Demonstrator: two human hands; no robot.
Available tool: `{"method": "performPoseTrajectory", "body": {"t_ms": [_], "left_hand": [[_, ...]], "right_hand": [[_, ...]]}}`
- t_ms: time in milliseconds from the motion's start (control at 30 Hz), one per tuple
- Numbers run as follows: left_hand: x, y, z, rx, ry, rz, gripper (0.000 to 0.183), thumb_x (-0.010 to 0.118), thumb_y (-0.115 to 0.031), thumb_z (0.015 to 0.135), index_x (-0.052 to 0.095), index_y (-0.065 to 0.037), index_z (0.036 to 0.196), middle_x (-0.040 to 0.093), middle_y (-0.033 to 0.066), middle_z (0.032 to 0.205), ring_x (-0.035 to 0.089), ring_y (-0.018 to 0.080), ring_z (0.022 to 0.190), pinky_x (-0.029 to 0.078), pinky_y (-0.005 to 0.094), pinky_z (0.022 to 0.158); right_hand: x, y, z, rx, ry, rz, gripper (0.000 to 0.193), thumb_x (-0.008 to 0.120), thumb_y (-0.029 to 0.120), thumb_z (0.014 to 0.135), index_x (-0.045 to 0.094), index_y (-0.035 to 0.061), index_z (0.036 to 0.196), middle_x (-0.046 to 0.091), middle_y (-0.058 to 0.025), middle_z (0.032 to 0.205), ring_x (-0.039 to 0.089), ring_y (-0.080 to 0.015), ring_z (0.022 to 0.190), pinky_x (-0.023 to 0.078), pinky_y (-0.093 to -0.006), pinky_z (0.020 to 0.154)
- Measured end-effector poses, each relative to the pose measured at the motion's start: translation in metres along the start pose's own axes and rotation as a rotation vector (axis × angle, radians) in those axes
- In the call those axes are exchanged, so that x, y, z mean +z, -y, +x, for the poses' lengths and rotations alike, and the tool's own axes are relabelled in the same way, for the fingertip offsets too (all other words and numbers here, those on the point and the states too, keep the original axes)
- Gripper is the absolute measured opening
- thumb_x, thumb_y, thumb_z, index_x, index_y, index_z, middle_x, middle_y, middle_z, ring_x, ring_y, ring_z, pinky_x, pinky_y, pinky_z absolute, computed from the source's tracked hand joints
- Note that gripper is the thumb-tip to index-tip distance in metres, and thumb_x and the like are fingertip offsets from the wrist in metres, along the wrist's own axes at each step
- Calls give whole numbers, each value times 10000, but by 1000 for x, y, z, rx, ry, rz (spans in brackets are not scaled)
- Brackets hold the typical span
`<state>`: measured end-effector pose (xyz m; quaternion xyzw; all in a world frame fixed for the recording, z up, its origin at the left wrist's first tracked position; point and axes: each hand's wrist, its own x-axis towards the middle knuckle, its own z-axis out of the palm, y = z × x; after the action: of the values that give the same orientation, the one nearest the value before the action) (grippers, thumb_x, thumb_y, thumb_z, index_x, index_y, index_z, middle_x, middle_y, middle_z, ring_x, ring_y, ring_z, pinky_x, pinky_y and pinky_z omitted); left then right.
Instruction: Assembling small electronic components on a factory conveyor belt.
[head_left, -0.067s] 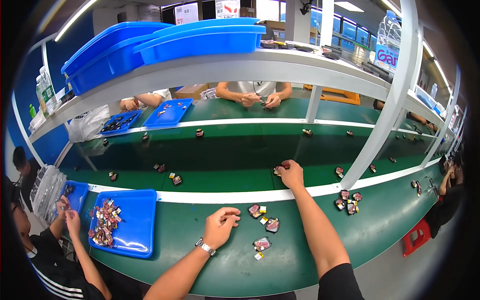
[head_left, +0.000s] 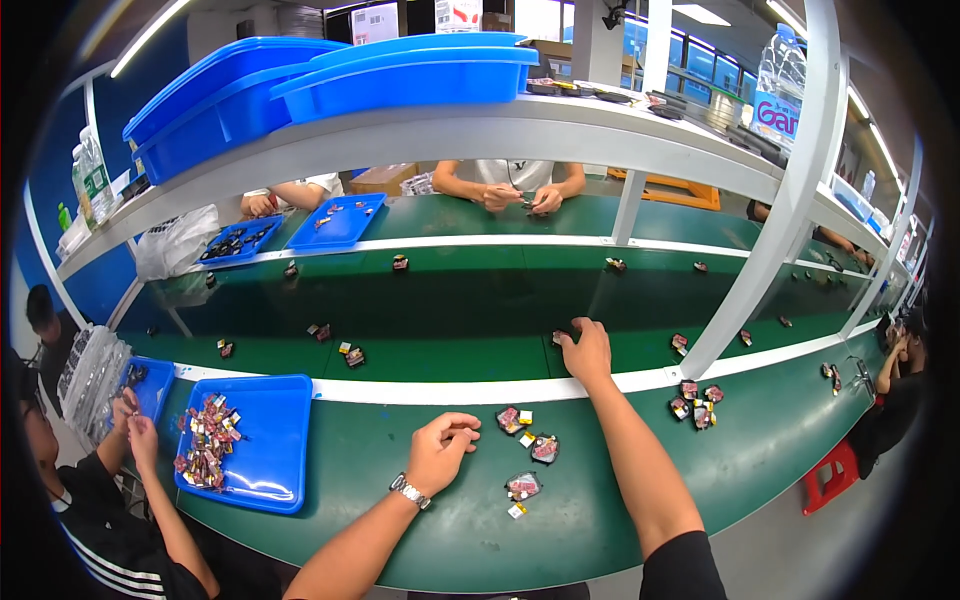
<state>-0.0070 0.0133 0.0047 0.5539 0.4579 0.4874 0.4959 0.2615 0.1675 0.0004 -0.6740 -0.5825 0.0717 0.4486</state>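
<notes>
My right hand is beyond the white rail, fingers bent at a small module on the green belt; I cannot tell whether they grip it; my left hand is on the near side of the rail, fingers loosely curled, partly open; also nearer than the rail, three loose modules and a blue tray of parts sit on the bench.

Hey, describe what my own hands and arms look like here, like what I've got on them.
Both your left hand and right hand are ungloved. A silver-coloured wristwatch with a link band sits on the left side; a plain black sleeve shows on the right.
</notes>
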Motion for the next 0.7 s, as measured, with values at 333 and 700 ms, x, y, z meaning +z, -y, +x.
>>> {"method": "performPoseTrajectory", "body": {"t_ms": [333, 700], "left_hand": [[-2, -3, -8, 88, -46, 170, 174, 579, -16, 898, 659, 26, 1047, 703, 102, 988, 678, 150, 842, 548, 265, 703], [-11, -27, -3, 543, -508, 244, 103, 585, 64, 789, 549, -18, 840, 552, 68, 849, 524, 120, 607, 433, 245, 540]], "right_hand": [[-61, 86, -114, -444, 624, -131, 604, 720, 410, 820, 590, 16, 1258, 587, -187, 1202, 564, -357, 1116, 429, -478, 979], [56, 157, -70, -384, 633, 81, 515, 745, 283, 803, 594, -26, 1187, 624, -202, 1100, 583, -354, 1086, 479, -420, 924]]}}
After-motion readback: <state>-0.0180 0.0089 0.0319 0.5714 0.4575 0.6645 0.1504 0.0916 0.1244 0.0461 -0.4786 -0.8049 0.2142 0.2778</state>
